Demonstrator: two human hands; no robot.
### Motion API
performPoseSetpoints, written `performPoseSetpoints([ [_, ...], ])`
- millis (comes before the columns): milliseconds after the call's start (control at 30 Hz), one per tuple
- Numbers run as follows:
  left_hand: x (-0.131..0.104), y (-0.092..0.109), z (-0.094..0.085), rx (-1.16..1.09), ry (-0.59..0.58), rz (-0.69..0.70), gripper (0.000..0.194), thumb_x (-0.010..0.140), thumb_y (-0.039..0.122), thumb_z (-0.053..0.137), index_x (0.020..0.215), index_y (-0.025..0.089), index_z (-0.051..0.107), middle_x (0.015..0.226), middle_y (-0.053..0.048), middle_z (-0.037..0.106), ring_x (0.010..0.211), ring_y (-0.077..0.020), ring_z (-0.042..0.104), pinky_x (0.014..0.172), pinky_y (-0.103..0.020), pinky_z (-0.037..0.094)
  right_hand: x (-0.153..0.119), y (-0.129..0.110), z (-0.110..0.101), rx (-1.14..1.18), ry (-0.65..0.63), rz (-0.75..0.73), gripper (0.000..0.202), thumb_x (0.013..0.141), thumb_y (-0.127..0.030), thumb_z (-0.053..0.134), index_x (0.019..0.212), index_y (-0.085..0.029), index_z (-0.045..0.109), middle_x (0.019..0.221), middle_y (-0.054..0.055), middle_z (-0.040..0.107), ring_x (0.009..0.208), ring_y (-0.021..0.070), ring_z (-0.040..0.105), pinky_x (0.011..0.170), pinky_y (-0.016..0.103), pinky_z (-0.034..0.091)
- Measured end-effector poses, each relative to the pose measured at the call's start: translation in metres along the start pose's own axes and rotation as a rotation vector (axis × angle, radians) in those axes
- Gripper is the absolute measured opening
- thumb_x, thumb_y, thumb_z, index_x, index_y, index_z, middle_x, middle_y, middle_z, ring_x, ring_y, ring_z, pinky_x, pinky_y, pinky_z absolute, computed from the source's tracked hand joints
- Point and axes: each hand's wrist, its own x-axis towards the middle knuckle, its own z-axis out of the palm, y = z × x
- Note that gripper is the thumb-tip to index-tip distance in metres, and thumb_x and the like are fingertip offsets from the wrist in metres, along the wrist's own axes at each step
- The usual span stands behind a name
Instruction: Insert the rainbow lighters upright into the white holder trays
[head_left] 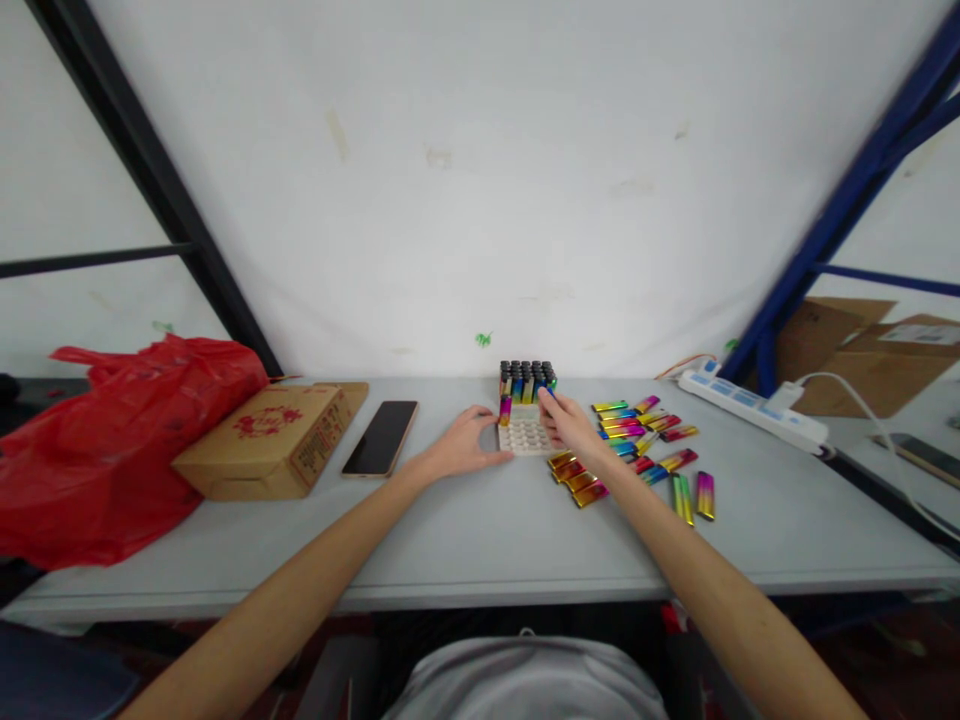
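Observation:
A pale tray with rows of holes (525,436) lies on the table. Upright lighters with dark tops (528,380) fill its back rows, and a purple and gold lighter (505,410) stands at its left side in front of them. My left hand (470,443) is at the tray's left edge, thumb and fingers apart, with nothing in it. Over the tray's right side, my right hand (568,422) pinches a lighter with a blue end (550,392), mostly hidden by the fingers. Many shiny coloured lighters (621,432) lie loose to the right of the tray, partly behind my right forearm.
A black phone (381,438), a cardboard box (266,440) and a red plastic bag (135,440) are on the left. At the right are a white power strip (754,408) with cables and an open carton (862,360). The wall rises behind the table (480,540).

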Motion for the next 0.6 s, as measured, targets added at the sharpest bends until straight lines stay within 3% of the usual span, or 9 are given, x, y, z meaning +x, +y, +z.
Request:
performPoseSetpoints([
  [267, -0.0004, 0.0017, -0.0009, -0.009, 0.007, 0.014, 0.065, 0.077, 0.058, 0.078, 0.129, 0.02, 0.067, 0.131, -0.014, 0.064, 0.121, -0.0319, 0.062, 0.112, -0.045, 0.047, -0.001, 0.0045, 0.0001, -0.429, 0.229, -0.202, 0.065, 0.084, -0.081, 0.047, 0.055, -0.024, 0.043, 0.05, -0.002, 0.043, 0.052, 0.0142, 0.042, 0.05, 0.027, 0.031],
  [400, -0.0007, 0.0022, -0.0005, -0.009, 0.001, 0.015, 0.066, 0.076, 0.058, 0.078, 0.129, 0.02, 0.067, 0.132, -0.014, 0.063, 0.122, -0.0319, 0.062, 0.112, -0.045, 0.047, -0.0022, 0.0036, 0.0032, -0.504, 0.305, -0.272, 0.06, 0.085, -0.073, 0.048, 0.052, -0.023, 0.039, 0.052, -0.002, 0.039, 0.055, 0.0142, 0.039, 0.052, 0.028, 0.027],
  [600, -0.0008, 0.003, 0.0, -0.01, -0.011, 0.015, 0.066, 0.078, 0.058, 0.077, 0.13, 0.019, 0.066, 0.133, -0.015, 0.062, 0.124, -0.0321, 0.06, 0.113, -0.045, 0.046, -0.0009, 0.0056, 0.0062, -0.519, 0.309, -0.299, 0.048, 0.084, -0.059, 0.047, 0.054, -0.023, 0.041, 0.055, -0.002, 0.04, 0.057, 0.014, 0.038, 0.055, 0.028, 0.026],
])
